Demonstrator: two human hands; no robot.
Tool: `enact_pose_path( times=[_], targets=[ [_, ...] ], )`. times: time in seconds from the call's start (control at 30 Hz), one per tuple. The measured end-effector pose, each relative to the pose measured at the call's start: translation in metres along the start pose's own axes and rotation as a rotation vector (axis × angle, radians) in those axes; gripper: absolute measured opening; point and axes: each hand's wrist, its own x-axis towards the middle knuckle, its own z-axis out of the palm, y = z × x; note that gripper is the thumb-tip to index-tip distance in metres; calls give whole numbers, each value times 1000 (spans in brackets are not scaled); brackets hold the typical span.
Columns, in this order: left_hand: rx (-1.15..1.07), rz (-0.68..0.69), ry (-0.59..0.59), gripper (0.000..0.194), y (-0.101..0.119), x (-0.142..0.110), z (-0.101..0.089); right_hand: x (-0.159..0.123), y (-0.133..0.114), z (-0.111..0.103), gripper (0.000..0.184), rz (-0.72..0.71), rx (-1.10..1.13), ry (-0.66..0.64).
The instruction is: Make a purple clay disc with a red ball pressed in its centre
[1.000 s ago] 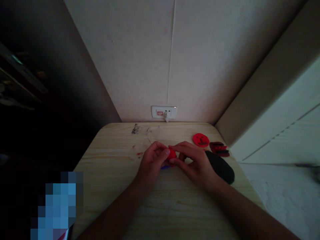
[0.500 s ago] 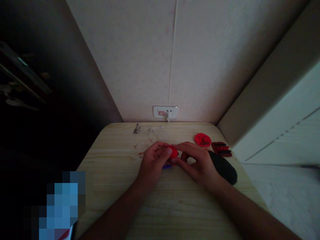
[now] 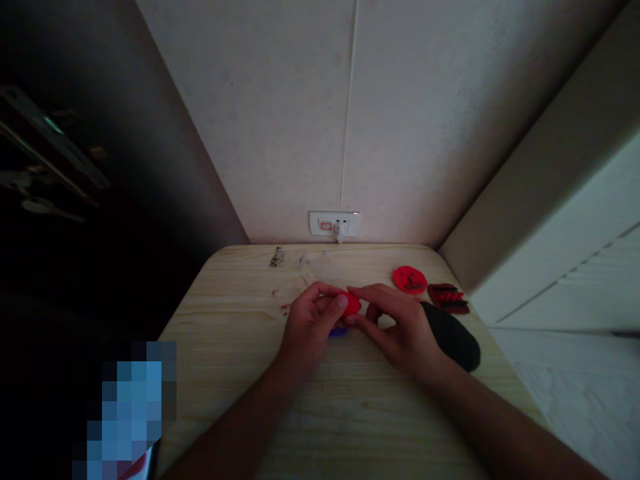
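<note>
A small rounded piece of red modelling clay point(image 3: 352, 305) is held just above the table. My left hand point(image 3: 315, 320) is closed on it, thumb in front and fingers behind. On its other side, the thumb and forefinger of my right hand point(image 3: 395, 320) pinch the edge. Something blue point(image 3: 339, 331) lies below the clay, mostly hidden by my hands. To the right are a flat red clay disc point(image 3: 410, 280) with dark marks like a face, and a brown clay slab point(image 3: 447, 298) with red and black strips. A dark flat oval point(image 3: 453, 337) lies beside my right wrist.
The light wooden table point(image 3: 240, 347) stands against the wall. Clear plastic scraps point(image 3: 320, 265) lie behind my hands. A wall socket point(image 3: 334, 223) with a plug in it sits just above the table's back edge. White furniture point(image 3: 565, 247) borders the right side.
The whole view has shifted slightly, so everything appears a little further right. Both hands stay on the red clay, with hardly any movement of the fingers.
</note>
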Motion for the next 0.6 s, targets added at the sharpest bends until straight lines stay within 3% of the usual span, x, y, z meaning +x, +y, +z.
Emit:
enact_pose_path(
  times=[0.6],
  targets=[
    [-80, -6, -13, 31, 2, -1, 1, 0, 1, 2, 29, 32, 36, 61]
  ],
)
